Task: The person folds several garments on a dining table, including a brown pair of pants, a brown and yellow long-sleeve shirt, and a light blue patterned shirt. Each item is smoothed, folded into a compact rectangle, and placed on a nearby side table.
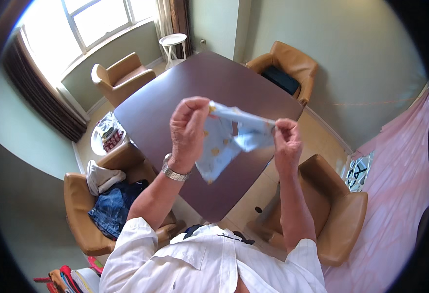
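Observation:
A small light blue cloth garment [218, 141] with yellow printed figures hangs in the air, stretched between my two hands. My left hand [189, 128], with a metal watch on the wrist, pinches its upper left corner. At the upper right end, my right hand [288, 141] grips the edge between thumb and fingers. The garment's lower part hangs loose and looks slightly blurred; two leg-like parts show, though its exact kind is unclear. Beneath it lies the dark brown table [170, 106], which the garment does not appear to touch.
Tan armchairs surround the table. The near-left one [76, 212] holds blue denim clothing [110, 208] and a whitish cloth [102, 177]. Folded clothes [108, 132] sit on a round white stand left of the table. A dark cushion-like item [280, 80] rests on the far-right armchair [296, 58].

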Action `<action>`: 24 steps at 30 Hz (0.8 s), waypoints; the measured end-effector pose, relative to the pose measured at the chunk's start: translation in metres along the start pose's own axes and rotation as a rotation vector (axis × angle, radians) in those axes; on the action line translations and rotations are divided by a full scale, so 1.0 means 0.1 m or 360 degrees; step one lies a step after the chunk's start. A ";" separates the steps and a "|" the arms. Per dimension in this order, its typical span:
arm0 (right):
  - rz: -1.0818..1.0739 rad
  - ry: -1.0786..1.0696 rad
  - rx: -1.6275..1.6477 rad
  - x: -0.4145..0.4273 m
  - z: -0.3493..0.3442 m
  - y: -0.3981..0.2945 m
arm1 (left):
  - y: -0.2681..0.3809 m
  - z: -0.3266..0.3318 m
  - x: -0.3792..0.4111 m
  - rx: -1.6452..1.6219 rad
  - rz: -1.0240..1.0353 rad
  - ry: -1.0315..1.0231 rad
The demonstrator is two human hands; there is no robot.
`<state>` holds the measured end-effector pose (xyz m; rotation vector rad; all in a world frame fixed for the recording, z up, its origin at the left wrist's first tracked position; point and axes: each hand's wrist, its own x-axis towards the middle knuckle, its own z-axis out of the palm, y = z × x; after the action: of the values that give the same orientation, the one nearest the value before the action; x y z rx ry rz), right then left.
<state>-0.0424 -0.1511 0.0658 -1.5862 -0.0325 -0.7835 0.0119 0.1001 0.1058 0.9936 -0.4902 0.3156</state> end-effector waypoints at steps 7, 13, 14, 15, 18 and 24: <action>-0.0438 0.0006 0.0078 0.62 0.10 0.11 | -0.25 0.01 0.43 0.0302 0.0310 0.0110; 0.0453 -0.0481 -0.0049 -0.27 -0.40 1.65 | -1.46 -0.51 -0.59 0.0394 -0.0641 0.0514; 0.0716 -0.0792 -0.0292 -0.43 -0.51 1.76 | -1.68 -0.70 -0.88 0.0541 -0.0786 0.0574; 0.0842 -0.1031 -0.0311 -0.62 -0.63 1.91 | -1.85 -0.92 -1.22 0.0682 -0.0942 0.0624; 0.0940 -0.1411 -0.0267 -0.82 -0.97 2.10 | -2.09 -1.31 -2.22 0.1471 -0.1268 0.0799; 0.0462 -0.1018 -0.0758 0.06 -0.97 2.75 | -2.25 -0.43 -2.18 0.1871 -0.1160 0.0567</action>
<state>0.0428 -0.2941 -0.1734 -2.1821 -0.0803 -0.0267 -0.0569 0.0142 -0.1908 2.1094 0.4891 0.0835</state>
